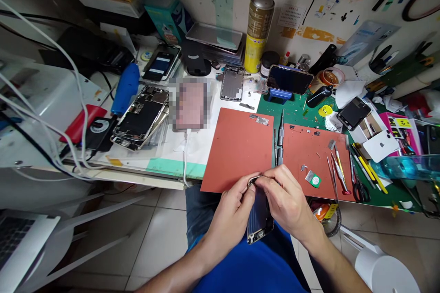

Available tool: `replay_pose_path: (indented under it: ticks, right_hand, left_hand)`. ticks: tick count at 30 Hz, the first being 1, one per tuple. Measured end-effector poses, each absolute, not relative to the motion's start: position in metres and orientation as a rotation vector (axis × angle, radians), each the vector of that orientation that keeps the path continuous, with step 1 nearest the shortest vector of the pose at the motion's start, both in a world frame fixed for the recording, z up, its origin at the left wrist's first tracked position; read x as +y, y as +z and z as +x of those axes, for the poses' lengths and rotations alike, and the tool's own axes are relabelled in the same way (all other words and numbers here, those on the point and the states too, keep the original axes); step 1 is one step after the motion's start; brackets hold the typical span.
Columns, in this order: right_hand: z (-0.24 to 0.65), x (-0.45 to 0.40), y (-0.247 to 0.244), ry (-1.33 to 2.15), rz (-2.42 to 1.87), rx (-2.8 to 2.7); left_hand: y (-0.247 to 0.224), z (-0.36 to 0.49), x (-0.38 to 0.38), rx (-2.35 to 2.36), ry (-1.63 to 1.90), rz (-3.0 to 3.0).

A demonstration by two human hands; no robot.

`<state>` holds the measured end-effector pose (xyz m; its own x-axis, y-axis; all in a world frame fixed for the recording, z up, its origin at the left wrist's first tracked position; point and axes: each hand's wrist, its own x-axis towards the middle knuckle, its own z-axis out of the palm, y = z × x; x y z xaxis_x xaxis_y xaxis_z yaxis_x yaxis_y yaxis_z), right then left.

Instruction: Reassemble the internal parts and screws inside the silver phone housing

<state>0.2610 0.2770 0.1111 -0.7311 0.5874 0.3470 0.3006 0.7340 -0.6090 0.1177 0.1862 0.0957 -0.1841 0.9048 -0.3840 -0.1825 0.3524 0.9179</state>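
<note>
A phone screen assembly [258, 218], dark with faint stripes and small metal parts at its lower end, is held tilted over my lap, just off the table's front edge. My left hand [235, 208] is closed round its left side and upper corner, thumb and fingers pressed together. With thumb and fingertips pinched, my right hand [288, 201] grips its upper right edge. A small shiny metallic bit shows between both hands' fingertips, too small to name. Closest to my hands on the table lies a reddish-brown mat [237, 146].
On a second mat [319, 160] lie tweezers [338, 171], scissors [360, 191] and a green-white round-labelled piece [313, 178]. Screwdrivers [281, 130] lie between the mats. Opened phones [142, 116] and a charging phone [191, 105] are left. A spray can [257, 29] stands behind.
</note>
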Motion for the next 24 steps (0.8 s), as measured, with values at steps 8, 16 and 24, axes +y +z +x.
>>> replay_pose_path:
  ticks: [8,16,24]
  right_hand:
    - [0.2638,0.2779,0.1100,0.756,-0.689,-2.365]
    - [0.2645,0.2781,0.1074,0.745,-0.707,-2.390]
    - [0.2633,0.2797,0.1087,0.741,-0.705,-2.395]
  left_hand:
    - [0.0974,0.1166,0.1906,1.334,1.172,0.651]
    - [0.0985,0.1173,0.1905,1.334,1.181,0.648]
    - [0.0960,0.1160,0.1908,1.370,1.171,0.681]
